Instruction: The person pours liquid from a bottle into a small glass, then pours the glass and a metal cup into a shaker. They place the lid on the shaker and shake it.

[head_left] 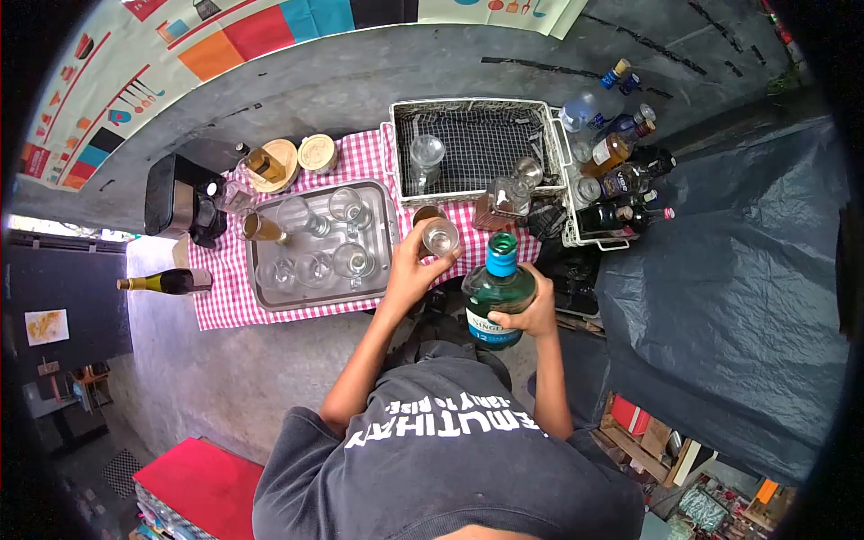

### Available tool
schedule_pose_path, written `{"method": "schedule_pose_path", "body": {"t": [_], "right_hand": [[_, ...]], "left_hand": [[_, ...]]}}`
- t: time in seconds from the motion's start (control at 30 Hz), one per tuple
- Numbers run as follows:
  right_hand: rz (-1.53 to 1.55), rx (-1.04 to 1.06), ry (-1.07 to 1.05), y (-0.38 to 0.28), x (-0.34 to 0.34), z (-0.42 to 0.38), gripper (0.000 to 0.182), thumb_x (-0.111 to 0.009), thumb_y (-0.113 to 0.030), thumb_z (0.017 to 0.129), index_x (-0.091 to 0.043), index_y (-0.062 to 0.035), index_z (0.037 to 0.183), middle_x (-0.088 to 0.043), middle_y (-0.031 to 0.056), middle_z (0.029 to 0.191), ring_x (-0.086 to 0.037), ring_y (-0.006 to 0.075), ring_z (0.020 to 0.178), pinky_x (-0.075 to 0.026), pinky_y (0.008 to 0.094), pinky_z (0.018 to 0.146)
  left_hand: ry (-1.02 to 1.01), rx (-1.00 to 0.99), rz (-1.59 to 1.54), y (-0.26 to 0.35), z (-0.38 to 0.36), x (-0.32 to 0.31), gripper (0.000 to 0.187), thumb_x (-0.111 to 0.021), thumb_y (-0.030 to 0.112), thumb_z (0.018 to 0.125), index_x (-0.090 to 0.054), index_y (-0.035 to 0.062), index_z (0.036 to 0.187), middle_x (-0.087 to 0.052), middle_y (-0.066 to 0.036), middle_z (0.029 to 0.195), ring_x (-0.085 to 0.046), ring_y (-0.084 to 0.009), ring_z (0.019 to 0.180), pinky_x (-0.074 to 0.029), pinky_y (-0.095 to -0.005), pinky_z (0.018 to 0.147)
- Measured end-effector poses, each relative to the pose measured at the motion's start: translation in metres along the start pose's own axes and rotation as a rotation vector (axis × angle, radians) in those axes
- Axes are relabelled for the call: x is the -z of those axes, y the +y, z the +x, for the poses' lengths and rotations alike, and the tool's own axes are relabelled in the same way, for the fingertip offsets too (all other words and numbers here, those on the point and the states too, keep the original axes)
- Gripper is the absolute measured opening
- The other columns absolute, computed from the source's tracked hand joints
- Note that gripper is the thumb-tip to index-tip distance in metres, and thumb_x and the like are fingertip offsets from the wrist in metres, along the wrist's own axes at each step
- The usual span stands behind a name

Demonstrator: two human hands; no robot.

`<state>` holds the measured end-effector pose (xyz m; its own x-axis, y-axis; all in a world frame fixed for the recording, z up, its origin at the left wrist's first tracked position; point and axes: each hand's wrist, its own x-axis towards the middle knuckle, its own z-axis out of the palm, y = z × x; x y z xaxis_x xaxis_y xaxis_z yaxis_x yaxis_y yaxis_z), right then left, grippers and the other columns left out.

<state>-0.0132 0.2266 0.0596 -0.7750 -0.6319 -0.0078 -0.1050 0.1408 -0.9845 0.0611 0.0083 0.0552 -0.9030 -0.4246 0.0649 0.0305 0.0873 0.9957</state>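
Note:
My left hand [421, 263] is closed around a small clear drinking glass [441, 236], held near the front edge of the checked cloth. My right hand [531, 308] grips a green glass bottle [498, 292] by its side. The bottle stands nearly upright, its open mouth and blue neck band facing up, with a blue and white label toward me. Just behind the small glass shows the brown rim of a cup [428, 214], partly hidden. To the left, a metal tray [387, 225] holds several clear glasses and mugs [354, 261].
A white wire basket [468, 106] with a glass inside stands at the back. Beside it, several bottles [621, 180] fill a rack on the right. A square glass decanter [504, 200] sits before the basket. A wine bottle [175, 282] lies at the table's left edge.

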Motion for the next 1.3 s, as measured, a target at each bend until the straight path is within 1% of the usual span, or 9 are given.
{"method": "schedule_pose_path", "body": {"t": [0.1,0.17,0.27,0.4,0.5,0.83,0.9,0.97,1.3], "right_hand": [[-0.051,-0.012,-0.036,0.002,-0.011,-0.001,0.065,-0.089,-0.028,0.05,-0.063,0.0017,0.102,-0.07,0.0091,0.091,-0.068,0.0173,0.083,-0.054,0.0324,0.079],[-0.054,-0.008,-0.046,0.001,-0.017,-0.001,0.062,-0.089,-0.026,0.051,-0.063,0.0005,0.1,-0.071,0.0088,0.089,-0.068,0.0164,0.082,-0.054,0.0324,0.078],[-0.063,-0.057,-0.07,0.001,-0.027,-0.003,0.058,-0.09,-0.026,0.052,-0.063,-0.0004,0.097,-0.071,0.0088,0.088,-0.068,0.0161,0.081,-0.053,0.0323,0.077],[-0.138,-0.115,-0.055,-0.004,-0.038,-0.005,0.058,-0.091,-0.027,0.052,-0.064,-0.001,0.096,-0.071,0.0086,0.087,-0.068,0.0158,0.081,-0.053,0.0325,0.076],[-0.166,-0.126,-0.066,-0.004,-0.045,-0.007,0.057,-0.091,-0.029,0.053,-0.064,-0.0011,0.096,-0.071,0.0089,0.086,-0.068,0.0161,0.08,-0.053,0.0327,0.076],[-0.296,-0.194,-0.062,-0.018,-0.073,-0.015,0.053,-0.09,-0.028,0.054,-0.065,-0.0023,0.093,-0.07,0.0089,0.084,-0.068,0.0173,0.078,-0.053,0.0331,0.073],[-0.267,-0.242,-0.046,-0.02,-0.078,-0.016,0.05,-0.089,-0.023,0.055,-0.063,-0.0024,0.092,-0.069,0.0057,0.084,-0.064,0.0132,0.078,-0.051,0.0307,0.073],[-0.263,-0.244,-0.039,-0.02,-0.083,-0.017,0.049,-0.088,-0.024,0.056,-0.063,-0.0026,0.092,-0.068,0.006,0.083,-0.064,0.0141,0.077,-0.051,0.0313,0.073],[-0.356,-0.324,0.004,-0.029,-0.1,-0.02,0.054,-0.089,-0.029,0.056,-0.064,-0.0019,0.096,-0.07,0.0096,0.085,-0.067,0.0178,0.079,-0.052,0.0325,0.075]], "left_hand": [[-0.019,0.005,-0.041,-0.009,-0.004,0.007,0.045,-0.073,0.005,0.079,-0.054,-0.0024,0.12,-0.064,-0.007,0.103,-0.062,-0.0124,0.098,-0.052,-0.0302,0.088],[0.011,0.052,-0.185,-0.014,-0.006,0.009,0.046,-0.071,0.002,0.078,-0.053,-0.0022,0.12,-0.063,-0.007,0.104,-0.062,-0.0123,0.098,-0.052,-0.0299,0.087],[-0.008,0.054,-0.12,-0.01,-0.007,0.017,0.046,-0.069,0.0,0.077,-0.052,-0.0017,0.12,-0.063,-0.007,0.104,-0.062,-0.0126,0.097,-0.053,-0.0293,0.085],[-0.041,0.062,-0.205,-0.02,-0.008,0.021,0.05,-0.069,-0.002,0.075,-0.051,-0.0012,0.121,-0.062,-0.008,0.107,-0.062,-0.0135,0.098,-0.052,-0.0289,0.085],[-0.044,0.062,-0.208,-0.025,-0.007,0.025,0.054,-0.069,-0.002,0.072,-0.05,-0.0007,0.123,-0.061,-0.01,0.111,-0.061,-0.0153,0.102,-0.05,-0.0301,0.089],[-0.061,0.053,-0.09,-0.037,-0.008,0.045,0.055,-0.071,0.005,0.074,-0.047,0.0006,0.124,-0.059,-0.015,0.116,-0.06,-0.0255,0.109,-0.047,-0.0352,0.091],[-0.06,0.041,-0.047,-0.039,-0.006,0.049,0.055,-0.071,0.006,0.074,-0.047,0.0005,0.123,-0.059,-0.016,0.116,-0.06,-0.0275,0.109,-0.047,-0.0363,0.091],[-0.088,-0.003,-0.002,-0.04,-0.006,0.053,0.053,-0.071,0.007,0.075,-0.047,-0.0001,0.122,-0.06,-0.018,0.114,-0.06,-0.0306,0.109,-0.046,-0.0375,0.091],[-0.176,0.053,-0.035,-0.06,-0.009,0.061,0.053,-0.071,0.007,0.073,-0.049,-0.0004,0.12,-0.059,-0.018,0.115,-0.06,-0.0299,0.111,-0.046,-0.0363,0.092]]}}
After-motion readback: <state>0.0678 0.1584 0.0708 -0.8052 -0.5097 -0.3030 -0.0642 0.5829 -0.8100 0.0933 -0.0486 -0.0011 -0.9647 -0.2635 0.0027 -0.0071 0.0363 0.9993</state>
